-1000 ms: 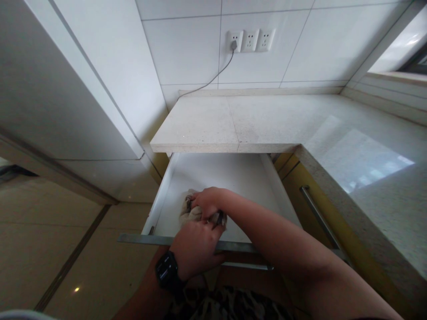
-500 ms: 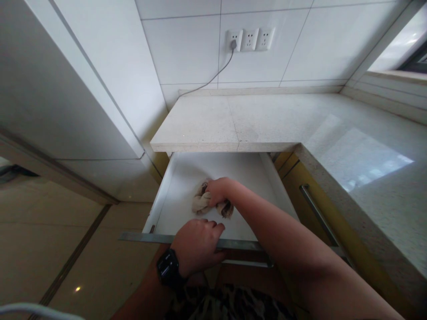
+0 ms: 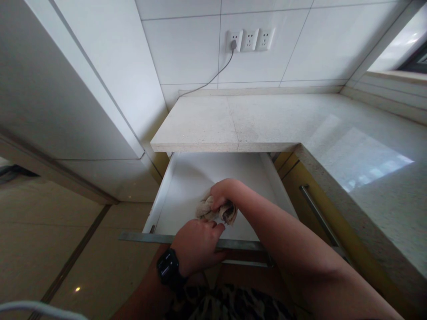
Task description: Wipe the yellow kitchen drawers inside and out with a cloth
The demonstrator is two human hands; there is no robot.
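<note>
R hand is squeezing the rag and pulling it back toward the near side of the drawer; it was farther in a sec ago. L hand is gripping the drawer's front edge.

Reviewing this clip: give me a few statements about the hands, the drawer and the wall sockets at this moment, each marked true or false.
1. The drawer under the counter is pulled open. True.
2. The right hand holds a cloth inside the drawer. True.
3. The left hand lies flat on the countertop. False: it is curled over the drawer's front edge.
4. The watch is on the right wrist. False: it is on the left wrist.
5. A plug sits in the leftmost of the wall sockets. True.
</note>
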